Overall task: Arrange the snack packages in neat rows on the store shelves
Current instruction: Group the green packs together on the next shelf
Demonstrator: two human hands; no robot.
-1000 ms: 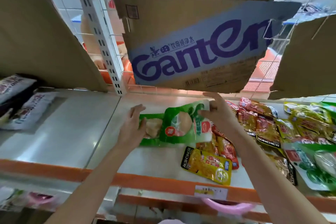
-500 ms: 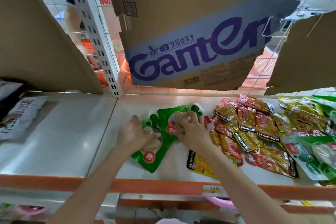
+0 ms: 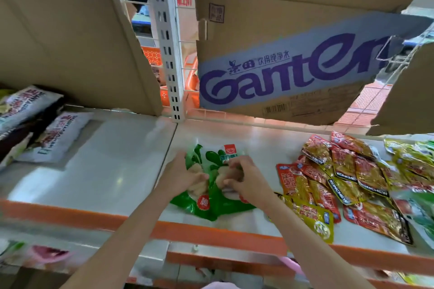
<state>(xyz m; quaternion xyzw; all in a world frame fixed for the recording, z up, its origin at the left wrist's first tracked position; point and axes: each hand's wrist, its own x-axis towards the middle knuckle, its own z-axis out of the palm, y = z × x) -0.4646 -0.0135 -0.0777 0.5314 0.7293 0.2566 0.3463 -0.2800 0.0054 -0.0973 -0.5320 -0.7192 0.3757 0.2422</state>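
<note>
Two green snack packages [image 3: 212, 204] lie overlapped on the white shelf [image 3: 112, 171], near its orange front edge. My left hand [image 3: 182, 175] presses on the left package with fingers curled over it. My right hand [image 3: 244, 177] grips the right package from the other side. Both packages stand lengthwise, with their red labels toward me and toward the back. To the right lies a loose heap of red and yellow snack packages [image 3: 340, 183], apart from my hands.
White snack bags [image 3: 56, 136] lie at the far left of the shelf. Cardboard sheets, one printed "Ganten" [image 3: 281, 73], hang over the back. A white upright post [image 3: 170, 54] divides the bays. More green and yellow packs [image 3: 413, 157] sit at far right.
Both hands drew the green packages toward the front edge and turned them lengthwise, side by side. The view shifted right and closer.
</note>
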